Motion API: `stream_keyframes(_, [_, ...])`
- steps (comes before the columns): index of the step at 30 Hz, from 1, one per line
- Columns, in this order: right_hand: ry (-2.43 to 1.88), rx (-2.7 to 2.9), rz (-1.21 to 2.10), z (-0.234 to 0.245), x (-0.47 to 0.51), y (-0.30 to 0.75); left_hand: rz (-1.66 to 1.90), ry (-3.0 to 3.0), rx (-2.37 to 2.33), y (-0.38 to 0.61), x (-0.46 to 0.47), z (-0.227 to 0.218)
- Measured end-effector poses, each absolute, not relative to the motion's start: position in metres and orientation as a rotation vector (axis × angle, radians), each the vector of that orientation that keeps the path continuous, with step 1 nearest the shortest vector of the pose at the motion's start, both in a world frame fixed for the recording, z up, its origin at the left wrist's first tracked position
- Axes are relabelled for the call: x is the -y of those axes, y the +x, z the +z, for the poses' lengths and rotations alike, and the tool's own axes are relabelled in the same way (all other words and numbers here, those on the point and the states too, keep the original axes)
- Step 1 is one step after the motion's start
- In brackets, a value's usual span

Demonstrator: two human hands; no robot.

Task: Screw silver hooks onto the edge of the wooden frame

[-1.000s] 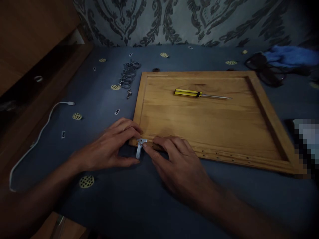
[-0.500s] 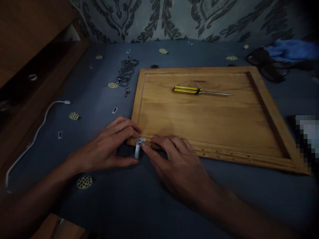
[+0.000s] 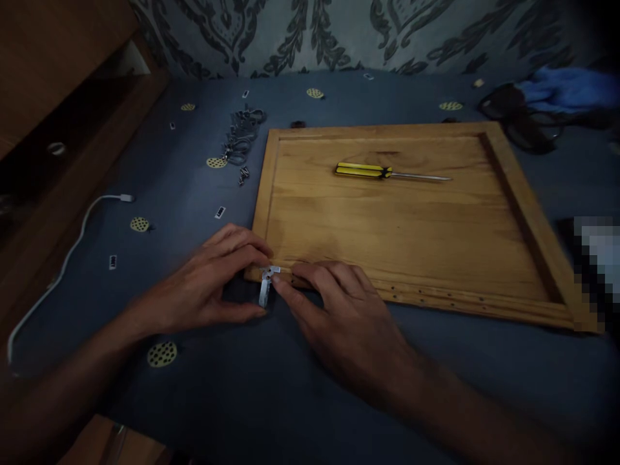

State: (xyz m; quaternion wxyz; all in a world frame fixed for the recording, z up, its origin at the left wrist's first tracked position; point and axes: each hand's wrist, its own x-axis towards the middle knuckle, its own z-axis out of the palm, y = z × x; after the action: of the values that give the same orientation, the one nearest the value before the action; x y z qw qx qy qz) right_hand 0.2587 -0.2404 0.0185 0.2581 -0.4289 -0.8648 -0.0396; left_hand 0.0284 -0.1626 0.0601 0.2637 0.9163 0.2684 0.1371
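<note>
A wooden framed panel (image 3: 334, 223), like a cabinet door, lies flat on the blue patterned cloth. At its near left corner sits a small silver metal hinge (image 3: 264, 290). My left hand (image 3: 206, 281) grips the hinge between its fingers and thumb. From the other side, my right hand (image 3: 346, 316) presses its thumb against the hinge, with its fingers resting on the panel's near edge. Several small holes run along that edge. A yellow-and-black screwdriver (image 3: 363, 170) lies on the panel, its shaft pointing right.
Left of the panel are a pile of metal hinges (image 3: 242, 132) and a few screws (image 3: 243, 175). A white cable (image 3: 80, 239) curves along the left side beside a wooden cabinet (image 3: 58, 58). Dark sunglasses (image 3: 527, 132) and a blue cloth (image 3: 571, 93) lie at the far right.
The view has shifted slightly, so everything sits a little higher and further left. Both hands stay at the hinge on the panel's corner, with hardly any movement.
</note>
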Motion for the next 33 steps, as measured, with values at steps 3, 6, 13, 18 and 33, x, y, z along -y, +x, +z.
stream_keyframes(3, [-1.161,2.332,-0.115,0.0184,0.2401,0.2578,0.366,2.485,-0.716,0.0287,0.1624,0.0607])
stream_keyframes(6, [-1.164,2.330,-0.110,0.0195,0.2401,0.2579,0.373,2.495,-0.703,0.0287,0.1616,0.0611])
stream_keyframes(13, [-1.092,2.357,-0.118,0.0173,0.2405,0.2613,0.376,2.476,-0.704,0.0279,0.1610,0.0607])
stream_keyframes(18, [-1.022,2.360,-0.081,0.0154,0.2405,0.2636,0.385,2.489,-0.703,0.0279,0.1608,0.0601])
stream_keyframes(33, [-1.025,2.376,-0.045,0.0179,0.2383,0.2615,0.394,2.512,-0.677,0.0281,0.1607,0.0599])
